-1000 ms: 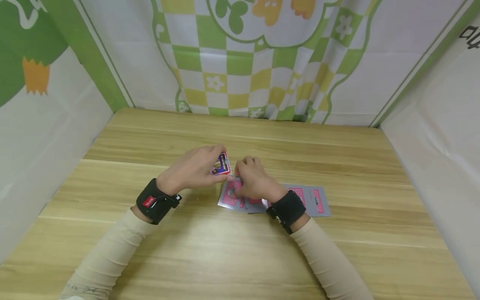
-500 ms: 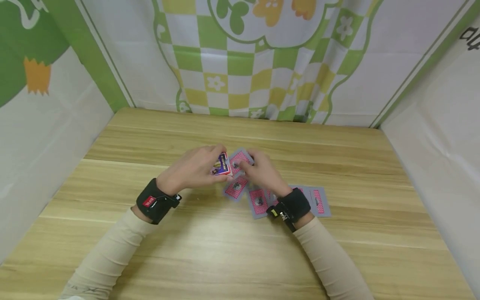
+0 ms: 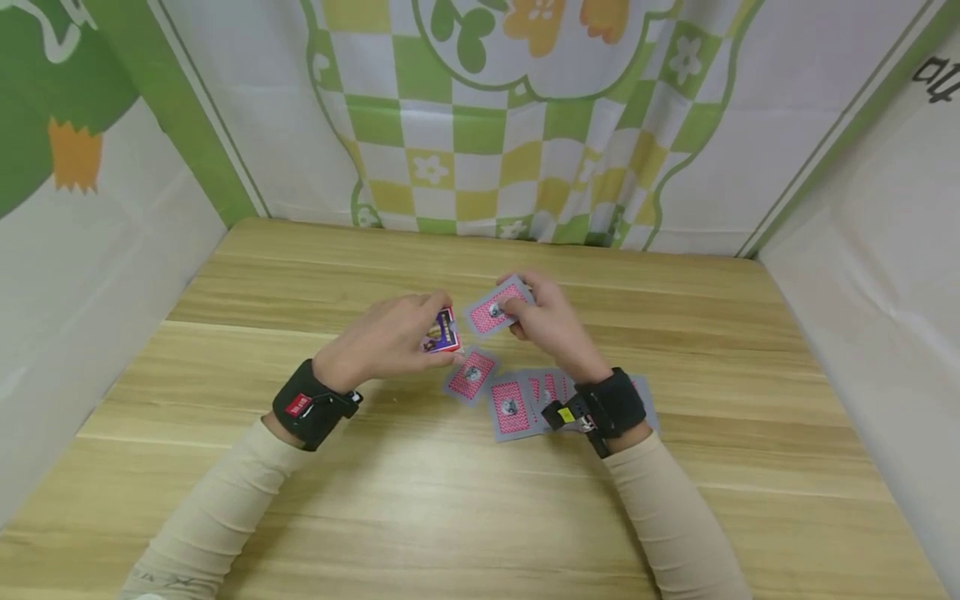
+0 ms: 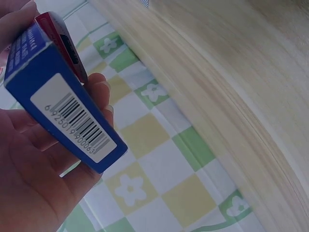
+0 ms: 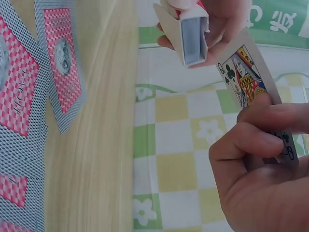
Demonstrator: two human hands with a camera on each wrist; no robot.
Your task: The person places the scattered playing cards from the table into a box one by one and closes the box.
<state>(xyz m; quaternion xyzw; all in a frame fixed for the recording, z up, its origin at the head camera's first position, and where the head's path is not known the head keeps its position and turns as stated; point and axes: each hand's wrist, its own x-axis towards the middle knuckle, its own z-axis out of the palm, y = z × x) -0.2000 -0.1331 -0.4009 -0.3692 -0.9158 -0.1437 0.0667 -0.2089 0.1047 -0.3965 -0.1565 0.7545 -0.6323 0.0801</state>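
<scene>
My left hand [image 3: 386, 337] grips a small blue playing-card box [image 3: 441, 331] by its edges, above the table. In the left wrist view a barcode shows on the box's narrow side. The box's flap end stands open towards the right in the right wrist view, its inside pale grey. Thumb and fingers of my right hand [image 3: 551, 325] pinch a playing card [image 3: 487, 312], just right of the box and apart from it. Its pink patterned back shows from above; its face, a queen of clubs [image 5: 241, 72], shows in the right wrist view.
A single tilted card [image 3: 471, 375] lies back up on the wooden table [image 3: 420, 500], below the box. To its right an overlapping row of cards [image 3: 512, 408] runs partly under my right wrist. A checked curtain [image 3: 480, 167] hangs behind the table's far edge.
My right hand has moved from the cards on the table up to the box's end, then away to the right with a card. One card now lies tilted, apart from the row.
</scene>
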